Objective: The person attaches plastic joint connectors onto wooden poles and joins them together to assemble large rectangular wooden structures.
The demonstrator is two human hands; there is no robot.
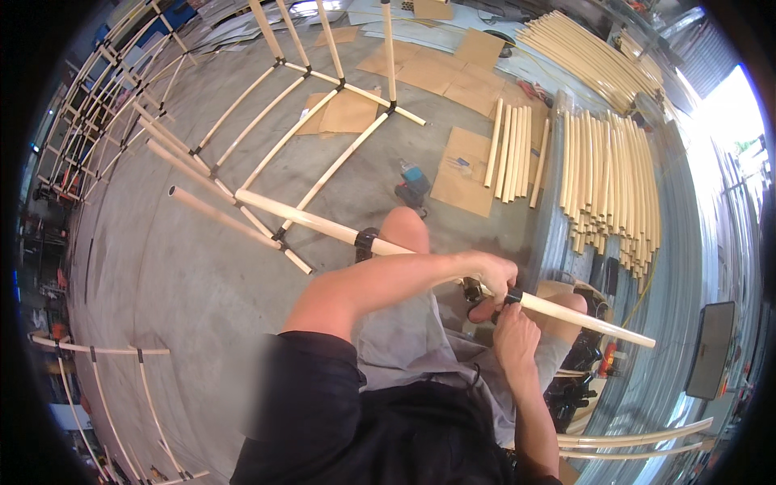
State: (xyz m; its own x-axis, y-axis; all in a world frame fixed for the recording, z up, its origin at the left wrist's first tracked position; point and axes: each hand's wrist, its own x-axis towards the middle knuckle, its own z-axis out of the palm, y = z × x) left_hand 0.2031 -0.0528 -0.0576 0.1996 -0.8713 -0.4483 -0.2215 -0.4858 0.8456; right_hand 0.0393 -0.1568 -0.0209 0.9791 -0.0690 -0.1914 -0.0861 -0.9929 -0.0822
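Observation:
A long cream pipe (pixel 584 321) slants across my lap, with a black connector (pixel 366 240) around it near my knee. My left hand (pixel 490 272) reaches over from the left, its fingers curled around a black pipe joint (pixel 513 296) on the pipe. Just below it, my right hand (pixel 517 333) is closed with fingertips pressed at the same joint. Finger overlap hides exactly what the fingertips pinch. Another black fitting (pixel 472 288) hangs beside my left hand.
A frame of cream pipes and black joints (pixel 341 84) stands ahead on the left. A cordless power tool (pixel 413 184) lies on the floor by flat cardboard (pixel 462 179). Bundled pipes (pixel 610 174) are stacked at right. More pipe frames (pixel 97 121) stand far left; black fittings (pixel 572 392) lie at my right.

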